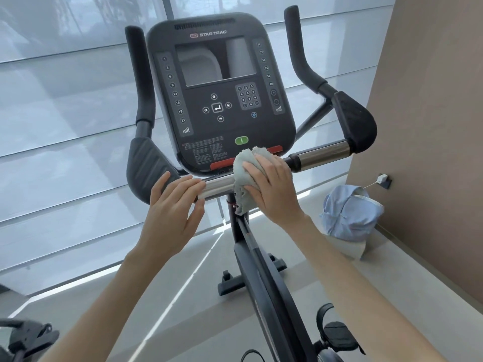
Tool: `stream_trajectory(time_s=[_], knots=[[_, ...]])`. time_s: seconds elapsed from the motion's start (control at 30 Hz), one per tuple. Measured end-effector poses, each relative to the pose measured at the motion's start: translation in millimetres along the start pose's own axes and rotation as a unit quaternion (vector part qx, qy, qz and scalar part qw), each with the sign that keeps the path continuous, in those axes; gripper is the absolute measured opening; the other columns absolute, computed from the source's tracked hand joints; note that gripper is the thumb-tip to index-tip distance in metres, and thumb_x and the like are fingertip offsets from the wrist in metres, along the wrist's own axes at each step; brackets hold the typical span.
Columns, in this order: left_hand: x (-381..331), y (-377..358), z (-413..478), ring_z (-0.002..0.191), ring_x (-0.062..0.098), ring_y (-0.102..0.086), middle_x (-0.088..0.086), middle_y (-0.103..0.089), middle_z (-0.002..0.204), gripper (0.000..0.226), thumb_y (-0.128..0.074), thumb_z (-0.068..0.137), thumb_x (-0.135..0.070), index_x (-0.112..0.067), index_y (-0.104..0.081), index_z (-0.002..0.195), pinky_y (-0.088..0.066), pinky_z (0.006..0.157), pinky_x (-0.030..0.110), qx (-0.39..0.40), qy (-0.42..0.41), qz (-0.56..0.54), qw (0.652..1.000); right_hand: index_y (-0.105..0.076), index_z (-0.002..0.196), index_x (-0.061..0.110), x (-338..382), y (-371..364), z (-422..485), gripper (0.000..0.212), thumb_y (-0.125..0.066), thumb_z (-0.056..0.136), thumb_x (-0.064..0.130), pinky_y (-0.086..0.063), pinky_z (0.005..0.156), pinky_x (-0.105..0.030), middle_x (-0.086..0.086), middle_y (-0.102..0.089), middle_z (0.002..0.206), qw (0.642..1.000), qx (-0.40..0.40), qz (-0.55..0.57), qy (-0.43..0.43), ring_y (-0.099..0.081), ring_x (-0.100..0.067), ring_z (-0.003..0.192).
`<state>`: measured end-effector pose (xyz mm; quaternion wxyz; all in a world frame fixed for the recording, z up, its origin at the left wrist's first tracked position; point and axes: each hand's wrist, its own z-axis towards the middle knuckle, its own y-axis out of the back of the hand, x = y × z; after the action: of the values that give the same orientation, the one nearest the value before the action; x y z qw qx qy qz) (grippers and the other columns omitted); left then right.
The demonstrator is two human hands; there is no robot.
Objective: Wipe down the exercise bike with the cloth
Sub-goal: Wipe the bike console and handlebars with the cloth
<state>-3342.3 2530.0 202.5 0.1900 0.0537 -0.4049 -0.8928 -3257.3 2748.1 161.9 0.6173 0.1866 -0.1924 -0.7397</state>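
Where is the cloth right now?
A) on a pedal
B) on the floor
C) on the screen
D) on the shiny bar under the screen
D: the right hand holds the cloth wrapped against the shiny bar, just below the console.

1. Exercise bike [261, 270] fills the frame. Its Star Trac console [222, 100] faces the camera, screen dark.
2. Right hand [271, 189] grips a bunched pale green cloth [241, 176] against the chrome handlebar [219, 185], just under the console's bottom edge.
3. Left hand [175, 207] rests on the same bar, left of the cloth: fingers fairly straight over the top, thumb below.
4. Bare chrome shows between the hands.
5. Right side: light blue fabric bundle [350, 215] on a low ledge by the beige wall, white plug [383, 178] in the wall above it.
6. Pedal [337, 333] bottom right.
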Motion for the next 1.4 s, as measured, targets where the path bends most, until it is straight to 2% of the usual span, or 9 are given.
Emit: stream_trajectory(time_s=[0.1,0.3,0.4,0.57,0.77,0.93,1.07,1.2,1.4], knots=[[-2.6,1.6,-0.4,0.111,0.025,-0.059,0.008,-0.066,0.115,0.036,-0.04,0.096,-0.022,-0.004,-0.065,0.115,-0.025,0.112,0.05,0.004,0.013,-0.012,1.0,-0.063,0.12,0.005,-16.5,-8.6,-5.9,0.04,-0.043,0.097,0.031,-0.034,0.107,-0.045,-0.019,-0.06,0.124,0.999,-0.033,-0.009,0.011,-0.047,-0.034,0.122],[-4.2,2.0,-0.8,0.109,0.026,-0.06,0.01,-0.066,0.115,0.036,-0.04,0.096,-0.022,-0.002,-0.065,0.114,-0.025,0.113,0.049,0.005,0.015,-0.005,1.0,-0.061,0.114,0.009,18.7,-29.8,0.9,0.031,-0.045,0.096,0.028,-0.031,0.11,-0.046,-0.014,-0.062,0.12,0.982,-0.134,0.02,-0.13,-0.047,-0.03,0.119],[-5.3,1.2,-1.5,0.107,0.028,-0.061,0.011,-0.066,0.114,0.038,-0.039,0.096,-0.022,0.0,-0.064,0.115,-0.024,0.113,0.049,0.004,0.012,-0.001,1.0,-0.057,0.114,0.014,32.9,-35.1,3.2,0.027,-0.044,0.096,0.03,-0.029,0.11,-0.046,-0.014,-0.063,0.119,0.982,-0.15,0.03,-0.109,-0.047,-0.03,0.118],[-2.1,-5.4,-4.7,0.107,0.029,-0.061,0.012,-0.066,0.116,0.039,-0.038,0.096,-0.022,0.001,-0.064,0.115,-0.025,0.112,0.049,-0.014,-0.001,0.003,1.0,-0.049,0.122,0.015,-2.6,-33.5,-9.9,0.031,-0.037,0.099,0.033,-0.029,0.11,-0.05,-0.018,-0.059,0.125,0.987,-0.147,0.016,-0.064,-0.047,-0.034,0.122],[-4.2,-16.5,-9.4,0.112,0.026,-0.058,0.011,-0.064,0.118,0.037,-0.041,0.096,-0.021,0.0,-0.063,0.116,-0.025,0.111,0.041,-0.053,0.002,0.002,0.999,-0.065,0.111,0.006,11.6,-42.9,-3.3,0.035,-0.041,0.097,0.027,-0.029,0.11,-0.053,-0.018,-0.06,0.122,0.971,-0.195,0.036,-0.133,-0.048,-0.034,0.12],[-1.2,-15.5,-8.4,0.109,0.026,-0.06,0.011,-0.065,0.117,0.036,-0.041,0.096,-0.021,0.0,-0.064,0.114,-0.027,0.109,0.041,-0.06,-0.011,0.01,0.998,-0.064,0.113,0.008,28.9,-46.9,-2.4,0.037,-0.039,0.098,0.032,-0.028,0.11,-0.05,-0.016,-0.061,0.121,0.978,-0.193,0.011,-0.075,-0.047,-0.032,0.119],[-0.9,-12.6,-6.0,0.108,0.025,-0.061,0.01,-0.066,0.115,0.037,-0.04,0.096,-0.022,-0.001,-0.065,0.113,-0.028,0.109,0.04,-0.051,-0.012,0.002,0.999,-0.065,0.115,0.006,3.5,-31.3,-7.1,0.039,-0.042,0.097,0.032,-0.034,0.107,-0.047,-0.018,-0.061,0.121,0.988,-0.157,-0.004,-0.004,-0.049,-0.033,0.119],[3.0,-7.5,-5.6,0.106,0.024,-0.061,0.009,-0.065,0.117,0.037,-0.041,0.096,-0.022,-0.001,-0.064,0.116,-0.03,0.109,0.043,-0.022,-0.021,-0.006,1.0,-0.067,0.104,0.003,-9.6,-5.8,3.2,0.032,-0.046,0.096,0.026,-0.043,0.096,-0.045,-0.015,-0.066,0.109,0.993,-0.102,0.016,-0.061,-0.059,-0.034,0.103],[17.0,2.3,-12.6,0.113,0.022,-0.058,0.007,-0.063,0.122,0.036,-0.046,0.094,-0.021,-0.004,-0.063,0.121,-0.032,0.108,0.047,-0.004,-0.055,0.018,0.998,-0.064,0.091,0.013,23.4,14.5,39.6,0.041,-0.034,0.098,0.039,-0.036,0.085,-0.037,-0.006,-0.064,0.092,0.978,0.13,-0.043,-0.159,-0.055,-0.026,0.087]])
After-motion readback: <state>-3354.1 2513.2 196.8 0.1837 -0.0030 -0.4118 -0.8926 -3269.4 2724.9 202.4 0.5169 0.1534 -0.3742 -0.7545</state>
